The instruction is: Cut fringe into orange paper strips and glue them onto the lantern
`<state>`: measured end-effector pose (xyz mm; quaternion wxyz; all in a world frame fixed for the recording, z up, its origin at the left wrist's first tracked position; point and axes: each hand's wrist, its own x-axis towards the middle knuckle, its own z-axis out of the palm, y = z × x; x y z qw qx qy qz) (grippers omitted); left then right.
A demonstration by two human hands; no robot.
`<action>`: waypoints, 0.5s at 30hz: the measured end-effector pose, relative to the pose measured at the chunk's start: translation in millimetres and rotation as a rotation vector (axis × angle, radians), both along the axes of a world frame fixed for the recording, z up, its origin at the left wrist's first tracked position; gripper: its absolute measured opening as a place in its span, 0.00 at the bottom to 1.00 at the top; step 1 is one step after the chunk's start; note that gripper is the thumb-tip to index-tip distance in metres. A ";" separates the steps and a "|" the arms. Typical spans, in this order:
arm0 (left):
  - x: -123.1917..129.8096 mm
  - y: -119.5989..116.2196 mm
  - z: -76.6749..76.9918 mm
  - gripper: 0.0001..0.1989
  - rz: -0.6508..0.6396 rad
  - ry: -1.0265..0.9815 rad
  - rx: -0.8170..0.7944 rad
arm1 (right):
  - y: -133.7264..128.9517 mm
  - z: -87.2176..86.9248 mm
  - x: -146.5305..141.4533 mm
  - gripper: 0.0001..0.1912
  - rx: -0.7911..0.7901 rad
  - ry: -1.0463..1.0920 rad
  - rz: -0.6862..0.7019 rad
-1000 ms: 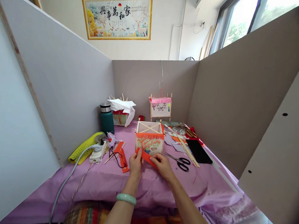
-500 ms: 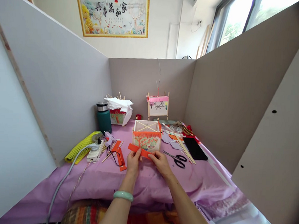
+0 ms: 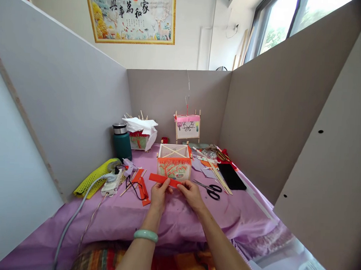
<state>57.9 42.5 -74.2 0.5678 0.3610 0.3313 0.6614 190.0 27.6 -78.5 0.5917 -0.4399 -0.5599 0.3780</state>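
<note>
Both hands pinch the red strip [image 3: 163, 179] just above the cloth [image 3: 127, 217]: left hand [image 3: 159, 195] at its middle, right hand [image 3: 192, 194] at its right end. Lantern [image 3: 174, 163] sits just behind, fringe facing the person. Looks like trim-fitting; next needs the strip level against the frame. Scissors [image 3: 209, 189] lie right.

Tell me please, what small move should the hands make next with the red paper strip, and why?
Probably carry the red paper strip forward to the front face of the lantern frame. Both the left hand and the right hand hold the strip level just in front of the frame. Only its top edge carries an orange fringe band; the lower edge looks bare.
</note>
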 end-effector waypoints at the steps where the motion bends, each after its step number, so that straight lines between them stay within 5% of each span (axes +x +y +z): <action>1: -0.2 -0.7 1.5 0.20 -0.010 -0.013 -0.024 | 0.0 -0.2 0.2 0.16 0.001 0.003 -0.001; 15: 3.9 -2.7 -2.8 0.21 0.001 0.121 0.030 | -2.0 3.9 10.0 0.17 -0.180 0.149 0.148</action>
